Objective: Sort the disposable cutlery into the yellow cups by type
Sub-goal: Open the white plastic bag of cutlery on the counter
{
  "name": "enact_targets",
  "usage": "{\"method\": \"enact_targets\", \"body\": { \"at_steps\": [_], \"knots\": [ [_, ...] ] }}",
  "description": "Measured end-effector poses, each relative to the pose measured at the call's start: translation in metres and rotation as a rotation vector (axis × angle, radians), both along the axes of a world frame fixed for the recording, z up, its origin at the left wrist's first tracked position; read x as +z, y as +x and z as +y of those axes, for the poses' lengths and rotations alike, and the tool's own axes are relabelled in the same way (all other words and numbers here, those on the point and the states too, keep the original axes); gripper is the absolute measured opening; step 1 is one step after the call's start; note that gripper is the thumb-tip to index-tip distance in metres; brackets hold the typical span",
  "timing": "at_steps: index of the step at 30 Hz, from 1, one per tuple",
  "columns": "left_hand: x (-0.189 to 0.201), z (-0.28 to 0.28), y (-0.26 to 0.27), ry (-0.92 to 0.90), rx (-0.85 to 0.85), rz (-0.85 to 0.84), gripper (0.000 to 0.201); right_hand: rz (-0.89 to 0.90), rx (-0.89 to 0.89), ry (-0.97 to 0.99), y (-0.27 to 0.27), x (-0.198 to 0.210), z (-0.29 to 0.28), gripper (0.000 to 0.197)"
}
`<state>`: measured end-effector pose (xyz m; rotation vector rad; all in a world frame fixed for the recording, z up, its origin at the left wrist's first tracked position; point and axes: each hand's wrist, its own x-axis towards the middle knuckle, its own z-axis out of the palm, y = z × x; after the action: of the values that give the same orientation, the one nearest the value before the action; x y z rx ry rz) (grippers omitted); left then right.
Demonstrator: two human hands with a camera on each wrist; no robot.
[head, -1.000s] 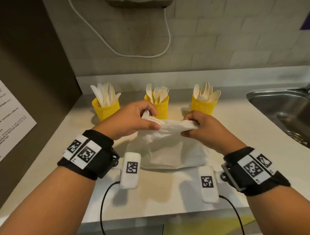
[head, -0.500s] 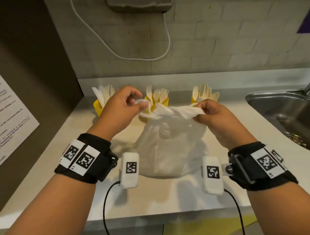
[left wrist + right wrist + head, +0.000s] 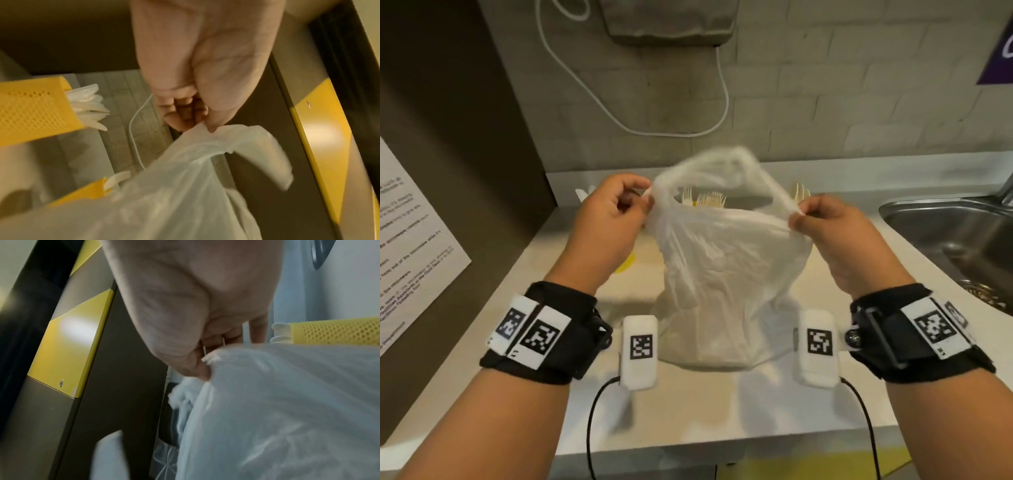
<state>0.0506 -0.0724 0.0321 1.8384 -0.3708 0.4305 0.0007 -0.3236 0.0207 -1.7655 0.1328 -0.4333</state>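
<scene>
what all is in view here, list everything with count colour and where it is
plastic bag: one, translucent white, standing on the counter in the middle, top edges pulled apart
yellow cups: mesh, along the back of the counter, mostly hidden behind the bag; two show in the left wrist view
cutlery: white, standing in the cups; forks show over the bag's mouth
counter: one, pale
sink: one, steel, far right
cable: one, white, looped on the tiled wall
notice: one, white printed sheet, left panel
wrist bands: two, black with coded tags
hands: left hand and right hand each pinch one side of the bag's top
</scene>
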Motion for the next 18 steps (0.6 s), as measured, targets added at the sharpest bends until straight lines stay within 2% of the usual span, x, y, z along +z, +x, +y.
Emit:
{"method": "enact_targets", "body": {
  "at_steps": [2,4,5,6,7,8,9,11,13,15,16,18],
  "knots": [
    [0.004,-0.009,-0.007,-0.142,-0.145,0.116,0.024,-0.029,0.095,0.09,0.0,0.004,0.007,0.025],
    [0.009,-0.023,-0.015,-0.218,-0.332,0.21,0.043,-0.048,0.27,0.131,-0.002,0.012,0.022,0.031],
    [0.011,-0.029,-0.018,-0.18,-0.397,0.223,0.055,-0.073,0.335,0.108,-0.003,0.016,0.029,0.037],
    [0.013,-0.034,-0.019,-0.064,-0.429,0.194,0.062,-0.115,0.36,0.065,-0.003,0.019,0.036,0.038],
    [0.016,-0.038,-0.022,0.086,-0.417,0.126,0.059,-0.159,0.344,0.037,-0.004,0.024,0.041,0.033],
    [0.018,-0.04,-0.023,0.187,-0.359,0.045,0.046,-0.196,0.292,0.033,-0.004,0.029,0.044,0.024],
    [0.022,-0.041,-0.024,0.195,-0.292,-0.023,0.031,-0.232,0.217,0.055,-0.004,0.034,0.044,0.016],
    [0.033,-0.036,-0.023,-0.025,-0.171,-0.031,0.025,-0.31,0.064,0.156,-0.003,0.043,0.037,0.005],
    [0.044,-0.021,-0.014,-0.43,-0.125,0.092,0.028,-0.397,-0.026,0.293,-0.003,0.05,0.022,0.007],
    [0.053,-0.003,-0.01,-0.796,-0.179,0.199,0.029,-0.457,-0.084,0.388,-0.007,0.056,0.008,0.019],
    [0.055,0.005,-0.009,-0.915,-0.223,0.24,0.029,-0.482,-0.101,0.43,-0.011,0.06,0.003,0.024],
    [0.054,0.018,-0.01,-1.04,-0.288,0.281,0.033,-0.53,-0.105,0.567,-0.015,0.065,-0.003,0.028]
  ]
}}
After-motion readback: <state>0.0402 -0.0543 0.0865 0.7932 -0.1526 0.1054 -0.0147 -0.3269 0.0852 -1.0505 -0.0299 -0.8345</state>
